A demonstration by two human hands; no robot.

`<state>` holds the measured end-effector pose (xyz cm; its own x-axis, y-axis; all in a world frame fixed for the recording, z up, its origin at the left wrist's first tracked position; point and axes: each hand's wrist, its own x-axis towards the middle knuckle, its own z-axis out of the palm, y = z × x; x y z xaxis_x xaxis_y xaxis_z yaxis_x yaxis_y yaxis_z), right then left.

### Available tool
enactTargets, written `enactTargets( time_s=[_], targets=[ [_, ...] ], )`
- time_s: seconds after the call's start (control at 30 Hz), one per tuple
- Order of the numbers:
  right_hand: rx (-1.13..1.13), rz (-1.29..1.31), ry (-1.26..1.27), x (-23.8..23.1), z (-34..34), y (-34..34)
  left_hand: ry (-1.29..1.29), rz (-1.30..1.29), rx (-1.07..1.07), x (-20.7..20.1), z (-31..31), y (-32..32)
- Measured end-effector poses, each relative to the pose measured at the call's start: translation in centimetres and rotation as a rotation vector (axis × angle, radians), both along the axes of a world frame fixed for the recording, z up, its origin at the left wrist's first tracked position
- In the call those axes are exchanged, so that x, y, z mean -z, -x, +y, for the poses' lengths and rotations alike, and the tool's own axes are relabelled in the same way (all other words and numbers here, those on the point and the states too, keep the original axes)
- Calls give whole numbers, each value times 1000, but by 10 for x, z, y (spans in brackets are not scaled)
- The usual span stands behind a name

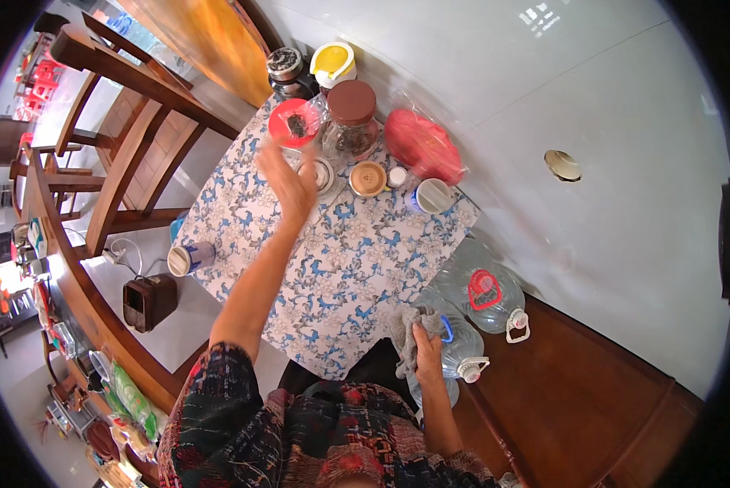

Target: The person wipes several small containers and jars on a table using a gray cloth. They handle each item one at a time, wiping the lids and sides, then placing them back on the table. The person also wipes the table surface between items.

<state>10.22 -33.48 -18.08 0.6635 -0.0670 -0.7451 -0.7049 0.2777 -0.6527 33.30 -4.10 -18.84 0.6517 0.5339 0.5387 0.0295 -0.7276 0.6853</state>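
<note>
My left hand [290, 185], blurred by motion, is over the far part of the table with fingers stretched out and nothing seen in it. Beside its thumb is a round, pale-rimmed jar or lid [322, 174], partly covered by the hand. Just beyond the fingertips sits a red dish [290, 122] with something dark in it. Near the table's front right edge, my right hand [428, 355] is closed on a crumpled grey cloth [407, 332]. A clear jar with a brown lid [352, 104] stands beyond the left hand, next to a tan-lidded jar [368, 179].
A flowered cloth [340, 268] covers the table. Toward the wall are a red bundle in clear plastic [422, 145], a white-lidded can [433, 197] and a yellow-topped container [332, 62]. Another can [191, 259] stands at the left edge. Large water bottles [495, 301] are at right.
</note>
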Motion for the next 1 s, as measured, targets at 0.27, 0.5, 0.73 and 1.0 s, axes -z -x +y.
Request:
enactTargets(
  time_s=[0.27,0.5,0.73,1.0],
  targets=[
    [4,-35,10,8,-9,15,144,232,635,14,-160,43],
    [-9,-20,91,0,-23,26,111,432,467,44,-186,13],
    [11,-34,143,3,-35,23,319,273,525,42,-166,49],
    [261,-384,-162,-72,15,-65,950,288,702,-47,-104,130]
  ],
)
